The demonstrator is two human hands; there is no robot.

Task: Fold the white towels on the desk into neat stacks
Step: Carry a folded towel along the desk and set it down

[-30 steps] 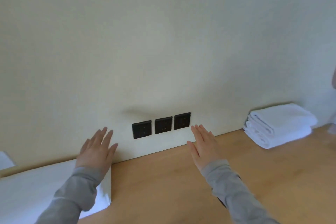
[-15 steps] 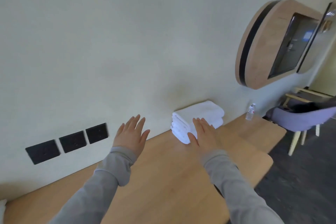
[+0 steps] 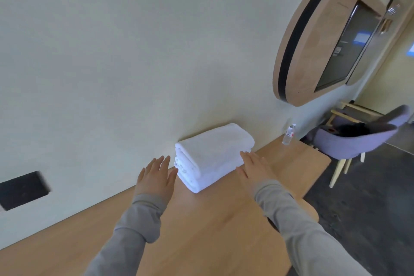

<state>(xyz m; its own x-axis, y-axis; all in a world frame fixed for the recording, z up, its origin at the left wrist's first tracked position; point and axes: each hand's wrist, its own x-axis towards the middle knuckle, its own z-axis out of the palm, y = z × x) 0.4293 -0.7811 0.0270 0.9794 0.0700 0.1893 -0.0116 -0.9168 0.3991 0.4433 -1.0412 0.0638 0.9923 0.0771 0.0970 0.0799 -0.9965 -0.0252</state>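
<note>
A stack of folded white towels rests on the wooden desk, against the wall. My left hand hovers flat just left of the stack, fingers spread, holding nothing. My right hand is stretched out flat at the stack's right end, fingertips close to the towels, also empty. Both arms wear grey sleeves.
A small water bottle stands at the desk's far right end. A purple chair sits beyond the desk on the dark floor. A wood-framed screen unit hangs on the wall. A black wall socket is at the left.
The view has swung right: the sockets slid off to the left and the folded stack came toward the middle. Both hands now flank the stack; a white towel at lower left left the view.
</note>
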